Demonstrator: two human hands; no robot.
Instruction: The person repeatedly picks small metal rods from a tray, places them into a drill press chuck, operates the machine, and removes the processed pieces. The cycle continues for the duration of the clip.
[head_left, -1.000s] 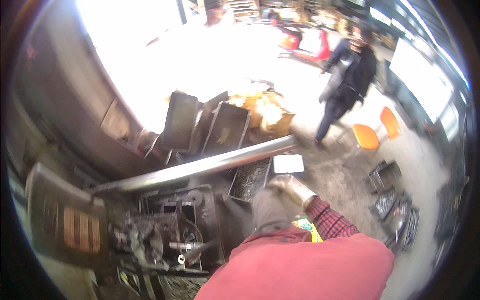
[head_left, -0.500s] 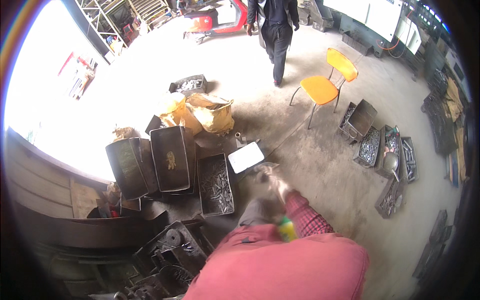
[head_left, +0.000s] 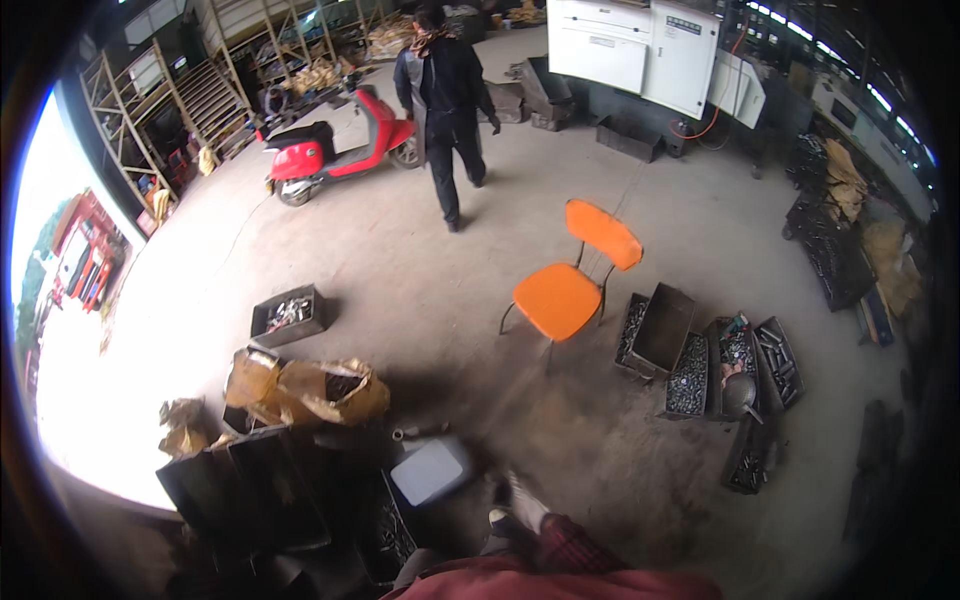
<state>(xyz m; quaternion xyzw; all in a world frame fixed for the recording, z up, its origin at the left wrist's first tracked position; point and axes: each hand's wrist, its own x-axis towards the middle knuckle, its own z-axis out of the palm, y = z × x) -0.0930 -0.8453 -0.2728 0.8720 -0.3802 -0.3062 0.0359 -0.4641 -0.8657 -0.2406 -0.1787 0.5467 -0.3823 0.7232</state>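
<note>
My right hand [head_left: 527, 504], in what looks like a pale work glove, reaches forward from a red-and-black checked sleeve [head_left: 575, 546]. Motion smears its fingers, so I cannot tell whether it holds anything. A dark shoe with a pale toe [head_left: 499, 517] shows just beside it. Left of the hand, a pale flat panel with rounded corners [head_left: 430, 471] lies near a dark bin of metal pieces [head_left: 392, 535]. A small metal ring-shaped part [head_left: 406, 434] sits just beyond the panel. My left hand is out of view.
An orange chair [head_left: 558, 300] stands ahead; right of it are several bins of metal parts [head_left: 687, 375]. Yellow sacks [head_left: 335, 392] and dark bins [head_left: 245, 490] crowd the left. A person in dark clothes [head_left: 450, 110] walks near a red scooter [head_left: 340, 150].
My view has tilted up, so the chair, bins and panel sit lower or further left. My right hand now appears near the lower edge. The person has moved farther off, toward the scooter.
</note>
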